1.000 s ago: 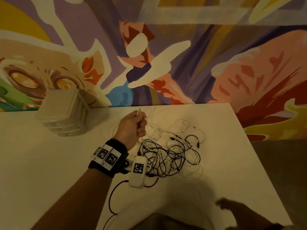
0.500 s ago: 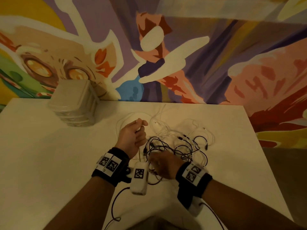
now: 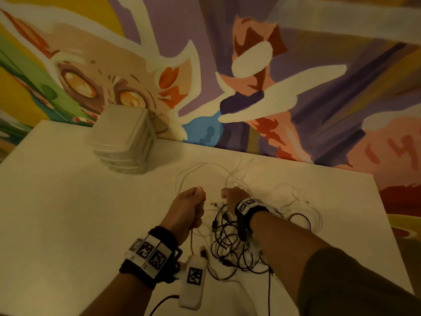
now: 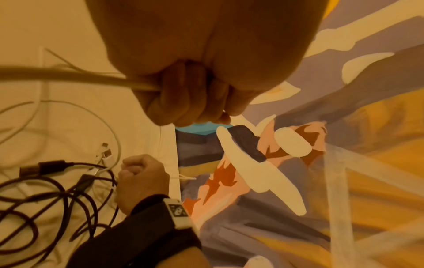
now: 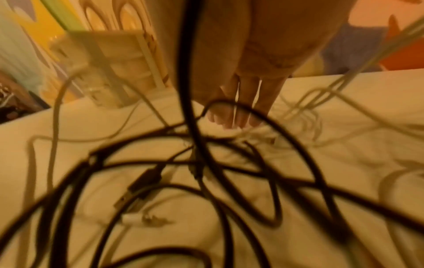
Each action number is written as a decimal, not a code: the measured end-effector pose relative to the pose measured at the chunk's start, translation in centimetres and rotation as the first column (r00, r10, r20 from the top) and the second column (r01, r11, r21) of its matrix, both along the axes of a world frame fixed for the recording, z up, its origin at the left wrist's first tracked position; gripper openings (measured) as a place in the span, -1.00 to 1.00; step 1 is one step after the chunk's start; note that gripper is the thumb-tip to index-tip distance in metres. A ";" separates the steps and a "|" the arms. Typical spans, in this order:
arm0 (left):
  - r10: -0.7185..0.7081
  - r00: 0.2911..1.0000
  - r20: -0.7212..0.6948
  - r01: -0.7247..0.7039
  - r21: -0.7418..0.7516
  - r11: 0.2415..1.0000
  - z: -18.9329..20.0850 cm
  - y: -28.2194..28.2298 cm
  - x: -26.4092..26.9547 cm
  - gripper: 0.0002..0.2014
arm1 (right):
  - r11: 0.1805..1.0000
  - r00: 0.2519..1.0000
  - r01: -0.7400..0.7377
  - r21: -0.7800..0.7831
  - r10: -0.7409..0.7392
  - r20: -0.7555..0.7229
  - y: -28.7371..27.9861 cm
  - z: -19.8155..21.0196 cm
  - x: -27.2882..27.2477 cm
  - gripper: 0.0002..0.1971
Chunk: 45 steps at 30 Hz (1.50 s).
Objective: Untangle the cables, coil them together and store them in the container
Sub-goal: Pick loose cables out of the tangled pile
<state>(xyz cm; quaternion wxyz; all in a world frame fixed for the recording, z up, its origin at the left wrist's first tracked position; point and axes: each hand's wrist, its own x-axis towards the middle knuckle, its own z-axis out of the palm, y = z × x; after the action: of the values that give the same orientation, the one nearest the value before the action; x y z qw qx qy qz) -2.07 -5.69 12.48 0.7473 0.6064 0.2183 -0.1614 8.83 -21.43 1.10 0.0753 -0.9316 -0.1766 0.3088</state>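
A tangle of black cables [image 3: 230,245] [image 4: 45,199] [image 5: 206,163] and white cables [image 3: 298,201] lies on the white table [image 3: 57,213]. My left hand [image 3: 191,206] [image 4: 183,101] is a fist at the tangle's left edge, gripping a white cable [image 4: 91,78] that trails back towards my wrist. My right hand [image 3: 231,197] [image 4: 140,175] [image 5: 238,108] sits close beside it at the far side of the tangle, fingers curled on a thin white cable. A stack of translucent lidded containers [image 3: 123,137] [image 5: 110,59] stands at the back left, with the lid on.
A painted mural wall [image 3: 296,87] runs along the table's far edge. The table's right edge [image 3: 385,224] drops off just past the white loops. A white tagged wrist unit [image 3: 193,279] hangs by my left wrist, near several loose plugs [image 4: 105,154].
My right hand came in from the lower right and reached over the tangle to lie beside my left hand. My left hand lowered slightly, still gripping its white cable.
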 end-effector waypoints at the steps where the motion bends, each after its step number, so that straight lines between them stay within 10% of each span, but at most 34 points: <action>1: 0.000 1.000 -0.002 0.000 0.000 1.000 0.0 0.4 0.0 -0.64 | 1.000 1.000 -0.016 -0.015 0.016 0.003 0.1 -0.4 -0.1 -0.53; 13: 0.039 0.999 -0.025 -0.038 0.038 0.999 -0.9 1.1 0.1 -0.66 | 0.989 0.997 -0.067 -0.135 0.072 0.031 -0.1 -2.0 -1.6 -0.63; 19: 0.058 0.998 -0.004 -0.058 -0.018 0.998 -0.8 1.1 -0.2 -0.67 | 0.971 0.980 0.197 0.138 -0.193 -0.046 -1.1 -1.5 -1.1 -0.82; 23: 0.085 0.996 0.015 -0.083 -0.083 0.993 -0.6 0.6 0.1 -0.65 | 0.728 0.873 0.405 0.554 -0.488 0.003 -2.1 3.0 -1.0 -0.78; 29: 0.126 0.991 0.044 -0.121 -0.106 0.987 0.7 -1.5 1.4 -0.62 | 0.083 0.679 0.273 0.958 -0.722 -0.131 -4.5 17.8 -2.0 -0.92; 34: 0.201 0.967 0.159 -0.177 -0.156 0.972 3.5 -5.4 2.3 -0.71 | 0.388 0.785 0.306 0.869 -0.619 0.000 -3.3 17.2 -6.9 -0.93; 41: 0.192 0.974 0.119 -0.163 -0.214 0.963 5.8 -8.9 1.7 -0.64 | 0.457 0.768 0.253 0.853 -0.631 0.111 -3.3 15.3 -10.4 -0.83; 45: 0.169 0.972 0.161 -0.123 -0.259 0.958 6.3 -8.8 1.5 -0.68 | 0.679 0.863 0.135 0.721 -0.438 0.251 -5.5 14.9 -12.3 -0.61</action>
<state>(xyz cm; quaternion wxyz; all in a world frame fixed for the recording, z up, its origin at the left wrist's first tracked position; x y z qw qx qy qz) -0.57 -14.47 18.78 0.8438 0.5029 0.1718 -0.0754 -3.52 -26.91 15.98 0.4222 -0.8961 -0.1369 0.0064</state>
